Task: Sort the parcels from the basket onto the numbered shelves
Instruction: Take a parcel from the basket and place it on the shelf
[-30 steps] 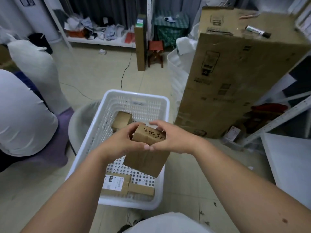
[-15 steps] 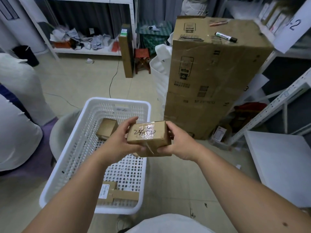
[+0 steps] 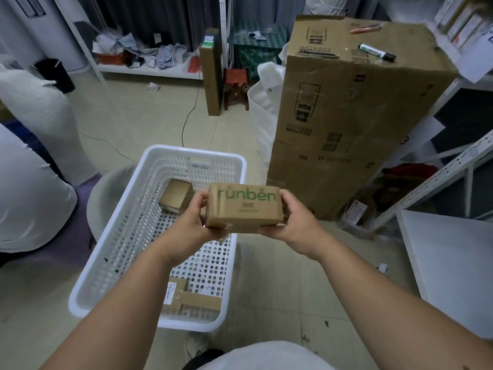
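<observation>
I hold a small brown cardboard parcel with green "runben" print above the right side of the white plastic basket. My left hand grips its left end and my right hand grips its right end. Inside the basket a small brown box lies near the far end, and a flat labelled parcel lies at the near end. White metal shelves stand at the right, with a white shelf board low down.
A tall SF Express carton stands right of the basket with a black marker on top. White sacks fill the left side. A narrow upright box, a small red stool and a cluttered shelf stand behind.
I have turned the parcel in my hands: the handwritten number face has rotated away and the green printed face now shows. The view has shifted slightly right and upward.
</observation>
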